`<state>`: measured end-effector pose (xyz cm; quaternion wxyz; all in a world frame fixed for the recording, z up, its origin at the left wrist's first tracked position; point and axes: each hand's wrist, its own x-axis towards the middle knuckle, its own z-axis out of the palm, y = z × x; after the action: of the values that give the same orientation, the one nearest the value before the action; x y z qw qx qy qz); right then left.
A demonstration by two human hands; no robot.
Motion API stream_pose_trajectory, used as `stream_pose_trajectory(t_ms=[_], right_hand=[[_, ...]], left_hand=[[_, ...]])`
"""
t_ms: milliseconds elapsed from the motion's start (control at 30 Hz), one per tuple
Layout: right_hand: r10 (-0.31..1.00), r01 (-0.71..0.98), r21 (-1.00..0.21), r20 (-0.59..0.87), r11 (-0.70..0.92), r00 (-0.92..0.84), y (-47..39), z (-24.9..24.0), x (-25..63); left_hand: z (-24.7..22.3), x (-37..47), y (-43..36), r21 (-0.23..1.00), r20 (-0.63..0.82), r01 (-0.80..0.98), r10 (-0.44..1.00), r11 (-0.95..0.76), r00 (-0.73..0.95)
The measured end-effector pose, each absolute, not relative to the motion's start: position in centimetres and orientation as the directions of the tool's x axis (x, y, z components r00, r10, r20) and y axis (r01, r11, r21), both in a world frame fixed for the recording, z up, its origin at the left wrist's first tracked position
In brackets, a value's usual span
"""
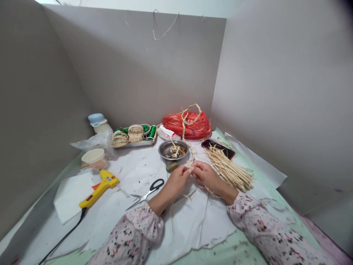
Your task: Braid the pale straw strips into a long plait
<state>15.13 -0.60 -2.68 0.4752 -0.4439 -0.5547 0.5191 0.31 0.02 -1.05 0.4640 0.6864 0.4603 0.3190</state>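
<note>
Between my two hands is the working end of a braided straw cord. It runs back past a metal bowl and loops over a red plastic bag. My left hand pinches the braid from the left, fingers closed. Close against it, my right hand is closed on the same end, and loose straw strands hang below it. A bundle of dry straw lies just right of my right hand, partly over a phone. Scissors rest left of my left forearm.
A yellow glue gun with a black cord lies at the left. Behind it stand a cup, a clear plastic bag and a blue-capped bottle. A metal tray holds straw coils and green thread. Grey partitions enclose the table.
</note>
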Motion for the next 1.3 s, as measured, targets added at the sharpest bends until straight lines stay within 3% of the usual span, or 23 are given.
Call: stream_pose_trajectory(t_ms=[100, 233, 367, 533, 700, 867, 1000, 1200, 1300], right_hand=[[0.981, 0.042, -0.996, 0.07, 0.079, -0.18, -0.9, -2.4, 15.1], [0.971, 0.088, -0.984, 0.136, 0.156, -0.196, -1.3, -2.4, 15.1], [0.947, 0.196, -0.937, 0.251, 0.29, -0.203, -1.2, -2.7, 15.4], [0.893, 0.451, -0.771, 0.393, 0.45, -0.22, -0.7, -2.9, 15.9], [0.908, 0.667, -0.642, 0.399, 0.378, -0.131, -1.2, -2.2, 15.6], [0.898, 0.736, -0.585, 0.435, 0.342, -0.071, -2.8, -1.6, 14.1], [0.833, 0.812, -0.407, 0.529, 0.417, -0.163, -3.6, -1.8, 13.5], [0.736, 0.873, -0.06, 0.568, 0.484, -0.369, -3.9, -1.9, 13.4], [0.712, 0.869, 0.01, 0.569, 0.494, -0.411, -3.9, -1.8, 13.4]], left_hand=[[-0.5, -0.1, 0.0, 0.938, -0.046, 0.33, 0.911, -0.101, 0.409], [0.0, -0.5, -0.4, 0.968, -0.195, 0.233, 0.858, 0.091, 0.475], [-0.2, -0.5, -0.4, 0.98, -0.187, 0.144, 0.876, 0.136, 0.444], [-1.1, -0.3, 0.1, 0.972, -0.184, 0.198, 0.933, 0.127, 0.308], [-1.4, -0.4, 0.4, 0.961, -0.184, 0.247, 0.958, 0.128, 0.218], [-1.1, -0.4, 0.0, 0.972, -0.211, 0.146, 0.956, 0.183, 0.203], [-0.8, -0.2, -0.3, 0.979, -0.199, -0.001, 0.944, 0.206, 0.262], [-0.6, -0.1, -0.4, 0.961, -0.238, -0.078, 0.934, 0.266, 0.265], [-0.5, -0.2, -0.5, 0.957, -0.247, -0.077, 0.923, 0.28, 0.296]])
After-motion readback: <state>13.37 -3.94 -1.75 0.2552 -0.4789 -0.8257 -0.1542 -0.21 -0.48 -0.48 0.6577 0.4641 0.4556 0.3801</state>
